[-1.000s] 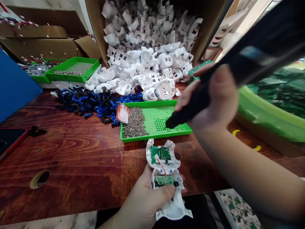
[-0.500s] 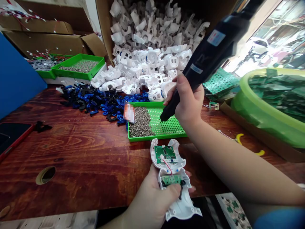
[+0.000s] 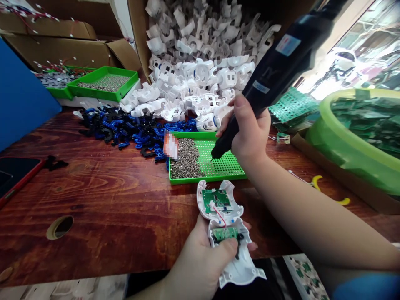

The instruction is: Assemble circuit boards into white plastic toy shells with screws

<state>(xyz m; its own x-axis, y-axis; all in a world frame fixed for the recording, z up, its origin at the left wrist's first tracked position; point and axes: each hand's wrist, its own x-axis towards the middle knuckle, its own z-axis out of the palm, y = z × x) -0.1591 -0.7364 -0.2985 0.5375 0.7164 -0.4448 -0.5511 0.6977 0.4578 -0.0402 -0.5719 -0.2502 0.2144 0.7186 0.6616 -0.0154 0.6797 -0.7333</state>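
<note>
My left hand [image 3: 209, 254] grips an opened white plastic housing [image 3: 240, 271] near the table's front edge, thumb pressed on its lower half beside a black part. Green circuit boards sit in both halves, the larger board [image 3: 218, 200] in the upper one, and a red wire joins them. My right hand [image 3: 250, 129] is wrapped round a black electric screwdriver [image 3: 265, 75], which slants down to the left. Its tip is over the green tray [image 3: 208, 180], just right of the heap of small screws [image 3: 186, 160].
White shells [image 3: 200, 83] pile up behind the tray, with blue and black parts [image 3: 125, 127] to their left. A yellow-green basin [image 3: 325, 125] of green boards stands right. A phone [image 3: 18, 175] and a table hole [image 3: 60, 227] lie left.
The view has shifted slightly. Both hands keep the same holds, and the screwdriver tip remains over the green tray.
</note>
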